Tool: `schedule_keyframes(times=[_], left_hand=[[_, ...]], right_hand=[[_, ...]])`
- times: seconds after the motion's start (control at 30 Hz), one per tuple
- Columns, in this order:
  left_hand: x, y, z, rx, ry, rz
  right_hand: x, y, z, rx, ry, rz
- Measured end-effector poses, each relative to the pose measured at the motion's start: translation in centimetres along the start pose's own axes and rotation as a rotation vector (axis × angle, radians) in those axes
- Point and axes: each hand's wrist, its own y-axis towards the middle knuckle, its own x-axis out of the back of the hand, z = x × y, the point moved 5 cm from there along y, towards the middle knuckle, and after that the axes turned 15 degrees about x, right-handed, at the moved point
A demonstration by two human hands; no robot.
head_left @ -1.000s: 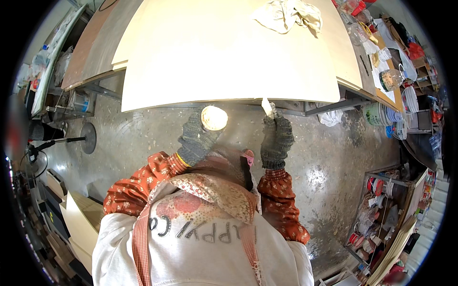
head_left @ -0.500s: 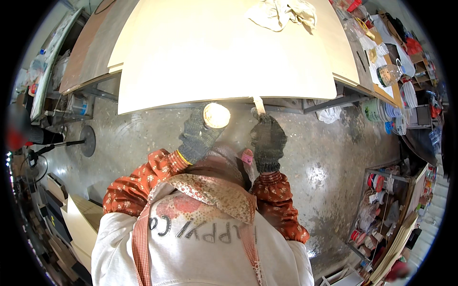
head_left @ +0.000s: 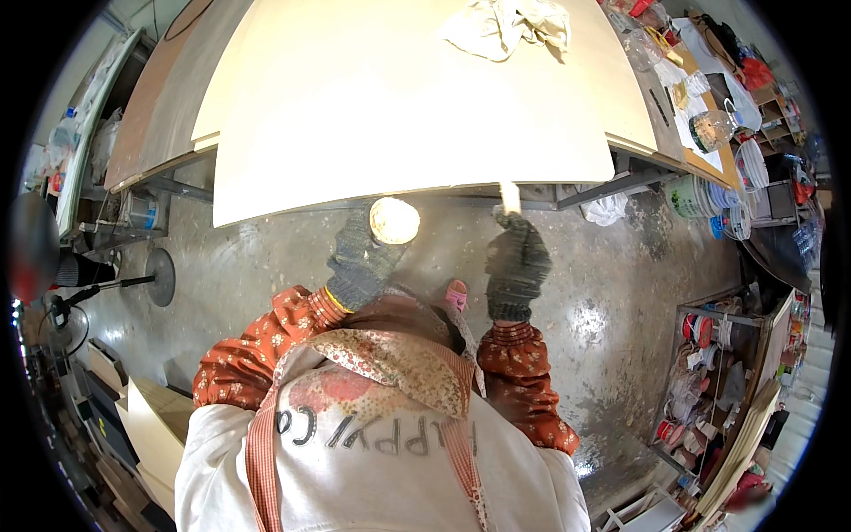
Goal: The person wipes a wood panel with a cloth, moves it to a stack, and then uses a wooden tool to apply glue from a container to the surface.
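In my left hand [head_left: 359, 262], in a dark grey knitted glove, is a small round tub [head_left: 394, 221] filled with pale paste. Its fingers wrap round the tub, just below the near edge of a large pale board [head_left: 399, 115]. My right hand [head_left: 518, 262], gloved in the same dark grey, is closed round a short, flat, pale scraper [head_left: 509, 199]. The scraper's tip meets the board's near edge, right of the middle. Whether it presses on the edge face or the top, I cannot tell. The glove hides the scraper's handle.
A crumpled cream cloth [head_left: 510, 28] lies on the far part of the board. A metal table frame [head_left: 612, 188] supports it. To the right is a cluttered side bench [head_left: 700, 133]; a loaded shelf [head_left: 709, 372] stands at lower right. A stand with a round base [head_left: 160, 277] is left.
My right hand has shifted right along the board's near edge with the scraper. My left hand, holding the tub, has moved only slightly.
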Motion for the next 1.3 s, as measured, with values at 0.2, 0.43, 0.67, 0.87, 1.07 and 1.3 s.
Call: schedule_keyframes(times=[0.2, 0.43, 0.67, 0.87, 1.07, 1.3], left_hand=[[-0.2, -0.2, 0.2, 0.041, -0.037, 0.013], [0.4, -0.2, 0.0, -0.006, 0.104, -0.038], [0.1, -0.4, 0.0, 0.012, -0.023, -0.009], [0.1, -0.4, 0.6, 0.02, -0.018, -0.01], [0.3, -0.5, 0.2, 0.03, -0.071, 0.035], [-0.5, -0.7, 1.0, 0.037, -0.189, 0.037]], right_hand=[[0.6, 0.6, -1.5, -0.027, 0.175, -0.034], [1.3, 0.7, -1.8, -0.092, 0.242, -0.068], [0.4, -1.8, -6.2, 0.332, -0.491, 0.455], [-1.8, -1.8, -2.1, 0.688, -0.873, 0.389], [-2.0, -1.0, 2.1, 0.893, -0.763, 0.355], [-1.5, 0.6, 3.2, 0.38, -0.36, 0.361]])
